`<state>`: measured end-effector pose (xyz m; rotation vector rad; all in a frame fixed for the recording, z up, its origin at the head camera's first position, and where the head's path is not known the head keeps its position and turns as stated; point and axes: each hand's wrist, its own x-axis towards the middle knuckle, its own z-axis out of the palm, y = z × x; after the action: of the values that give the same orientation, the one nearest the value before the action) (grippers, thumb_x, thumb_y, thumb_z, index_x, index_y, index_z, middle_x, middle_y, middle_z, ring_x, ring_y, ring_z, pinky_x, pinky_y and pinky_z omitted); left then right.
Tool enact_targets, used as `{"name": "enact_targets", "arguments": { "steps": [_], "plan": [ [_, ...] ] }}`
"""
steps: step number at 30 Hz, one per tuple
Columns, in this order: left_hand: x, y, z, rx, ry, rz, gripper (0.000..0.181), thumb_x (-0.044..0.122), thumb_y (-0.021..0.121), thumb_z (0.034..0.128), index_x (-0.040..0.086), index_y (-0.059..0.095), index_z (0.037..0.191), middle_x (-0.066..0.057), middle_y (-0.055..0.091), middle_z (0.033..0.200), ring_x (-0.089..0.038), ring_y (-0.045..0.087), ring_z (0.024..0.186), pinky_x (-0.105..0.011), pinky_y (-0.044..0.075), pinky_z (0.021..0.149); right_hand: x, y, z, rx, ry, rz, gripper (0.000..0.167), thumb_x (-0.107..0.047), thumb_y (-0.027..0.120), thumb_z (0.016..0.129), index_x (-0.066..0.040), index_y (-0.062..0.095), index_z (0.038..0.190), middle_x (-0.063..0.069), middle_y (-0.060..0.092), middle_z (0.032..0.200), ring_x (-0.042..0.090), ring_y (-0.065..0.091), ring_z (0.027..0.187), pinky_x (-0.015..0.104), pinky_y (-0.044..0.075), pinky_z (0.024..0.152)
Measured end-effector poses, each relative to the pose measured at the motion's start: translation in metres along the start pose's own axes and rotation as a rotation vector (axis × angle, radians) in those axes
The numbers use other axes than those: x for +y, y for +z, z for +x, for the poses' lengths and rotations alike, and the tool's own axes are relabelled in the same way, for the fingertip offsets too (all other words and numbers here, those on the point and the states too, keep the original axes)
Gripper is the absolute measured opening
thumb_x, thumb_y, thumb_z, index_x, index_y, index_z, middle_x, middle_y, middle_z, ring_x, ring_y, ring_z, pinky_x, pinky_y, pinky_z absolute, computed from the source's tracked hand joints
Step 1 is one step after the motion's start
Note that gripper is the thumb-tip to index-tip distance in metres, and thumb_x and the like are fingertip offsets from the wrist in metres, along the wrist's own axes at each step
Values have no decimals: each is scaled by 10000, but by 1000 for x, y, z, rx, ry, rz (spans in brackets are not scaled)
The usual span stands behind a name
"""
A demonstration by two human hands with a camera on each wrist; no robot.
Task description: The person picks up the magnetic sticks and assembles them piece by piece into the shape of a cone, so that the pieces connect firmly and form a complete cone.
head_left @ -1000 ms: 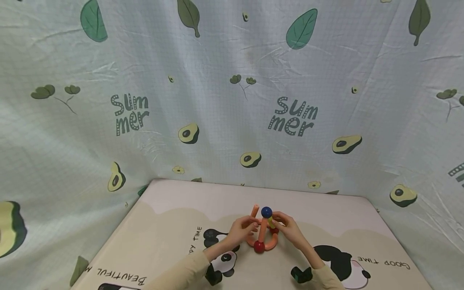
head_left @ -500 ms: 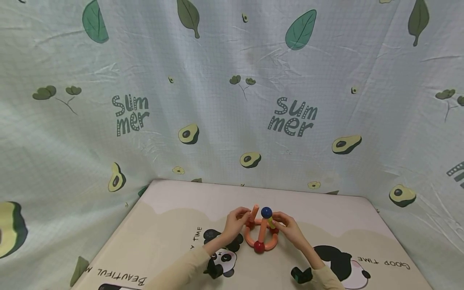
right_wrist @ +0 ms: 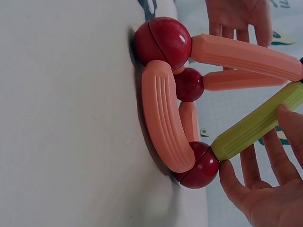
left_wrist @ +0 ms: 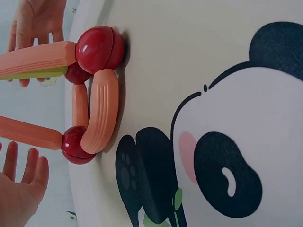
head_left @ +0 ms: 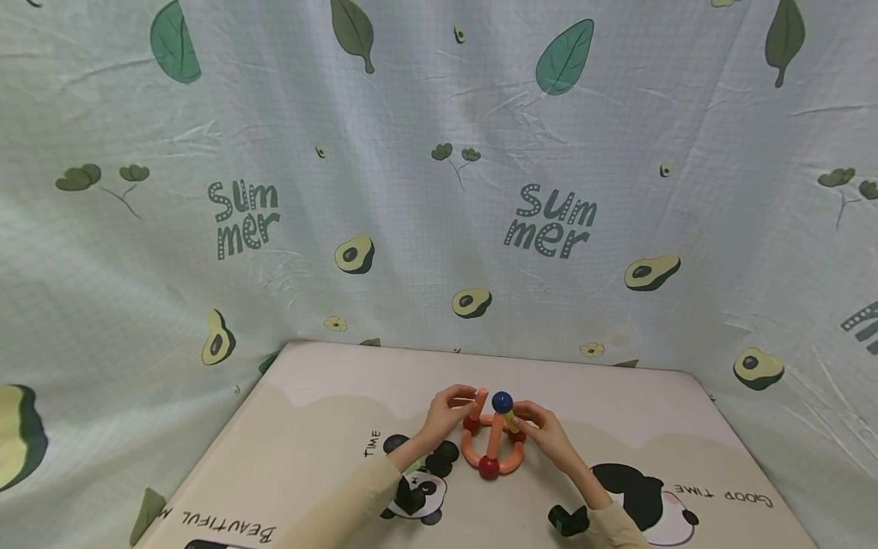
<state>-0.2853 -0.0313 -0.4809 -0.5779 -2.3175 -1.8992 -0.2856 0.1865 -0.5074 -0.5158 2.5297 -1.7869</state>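
Note:
On the table, red balls [head_left: 489, 467] and curved orange pieces [right_wrist: 165, 113] of a magnetic building toy form a ring. An orange rod [head_left: 495, 438] and a yellow-green rod [right_wrist: 260, 123] lean up from it to meet at a blue ball [head_left: 502, 402]. Another orange rod [left_wrist: 31, 132] rises alone from the left red ball [left_wrist: 77, 144], its upper end bare. My left hand [head_left: 444, 418] is beside this lone rod, fingers extended; contact is unclear. My right hand [head_left: 545, 431] holds the yellow-green rod, thumb on it, with fingers behind it and near its red ball [right_wrist: 201, 165].
The table mat [head_left: 329, 427] carries printed pandas and lettering. A small dark green object [head_left: 568, 520] lies near my right sleeve. Behind the table hangs a curtain [head_left: 411, 191] printed with avocados and leaves.
My left hand has drawn back from the ring's middle to the left side, then risen slightly along the lone orange rod. The right hand keeps its hold on the yellow-green rod.

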Motion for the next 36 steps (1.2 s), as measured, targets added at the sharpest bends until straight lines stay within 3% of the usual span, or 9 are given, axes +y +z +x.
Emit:
{"name": "enact_targets", "arguments": {
  "steps": [4, 10, 17, 21, 28, 36],
  "plan": [
    [-15, 3, 7, -31, 17, 16, 292, 137, 571, 861, 15, 560, 1126, -199, 586, 1122, -348, 553, 1033, -388, 478, 833, 0, 0, 0, 11, 5, -24, 290, -194, 565, 865, -33, 569, 1107, 136, 601, 1098, 88, 566, 983, 448, 412, 919],
    [0, 3, 6, -64, 42, 13, 284, 88, 541, 872, -25, 542, 1132, -225, 578, 1119, -370, 536, 1045, -425, 447, 875, 0, 0, 1, 14, 31, -3, 278, -183, 572, 859, -48, 576, 1102, 138, 601, 1108, 100, 566, 993, 465, 392, 938],
    [21, 3, 1, -82, 16, 1, 303, 62, 498, 889, -79, 506, 1157, -266, 551, 1134, -408, 516, 1059, -466, 437, 876, -1, 0, 1, 10, 23, 13, 278, -174, 564, 864, -47, 571, 1112, 156, 595, 1113, 294, 541, 1064, 481, 384, 941],
    [23, 3, -1, -79, 1, 1, 306, 66, 493, 894, -75, 506, 1165, -268, 547, 1139, -418, 512, 1060, -466, 447, 861, -1, 0, 1, 10, 23, 19, 271, -165, 561, 866, -48, 571, 1110, 157, 595, 1112, 316, 534, 1070, 485, 381, 941],
    [19, 3, 0, -86, -19, -2, 308, 74, 486, 899, -60, 511, 1175, -264, 550, 1131, -423, 521, 1040, -444, 474, 825, 0, 0, 1, 14, 28, 22, 274, -175, 567, 863, -53, 576, 1107, 143, 598, 1109, 237, 554, 1044, 474, 377, 951],
    [18, 2, 0, -108, -19, 5, 303, 58, 486, 895, -61, 517, 1171, -260, 554, 1128, -420, 520, 1043, -459, 459, 847, 2, -2, 0, -23, 1, 14, 312, -200, 556, 871, -31, 552, 1134, 180, 581, 1131, 293, 536, 1071, 476, 383, 945]
  ]
}}
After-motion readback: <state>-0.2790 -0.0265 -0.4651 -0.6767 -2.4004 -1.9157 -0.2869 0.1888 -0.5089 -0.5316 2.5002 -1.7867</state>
